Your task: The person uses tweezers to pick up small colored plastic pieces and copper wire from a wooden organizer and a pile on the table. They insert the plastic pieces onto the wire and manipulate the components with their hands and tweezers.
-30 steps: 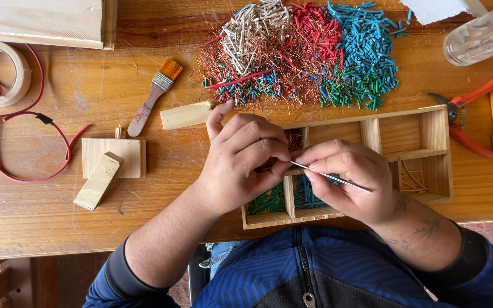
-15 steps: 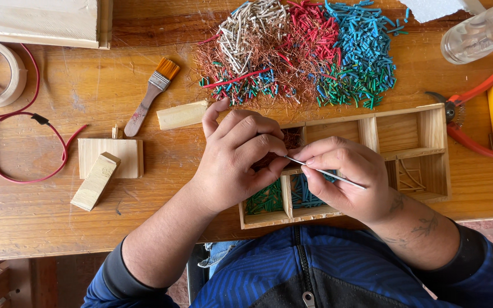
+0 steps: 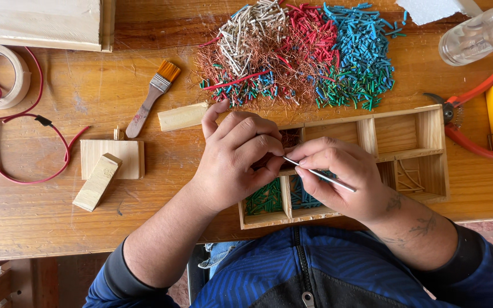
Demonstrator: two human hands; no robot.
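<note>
- Wooden tray point(image 3: 432, 128): green bits point(image 3: 263, 198) and blue bits point(image 3: 303, 198) fill its near compartments.
- Right hand point(image 3: 340, 174) pinches a thin metal rod point(image 3: 320, 174).
- Left hand point(image 3: 235, 157), grip closed, meets the rod's tip.

Both hands meet at centre over a tray point(image 3: 406, 134), the left hand point(image 3: 232, 157) at nine o'clock of the right hand point(image 3: 338, 174). A wire pile point(image 3: 298, 54) lies at twelve, a brush point(image 3: 152, 97) and blocks point(image 3: 109, 162) at nine, pliers point(image 3: 463, 117) at three.
</note>
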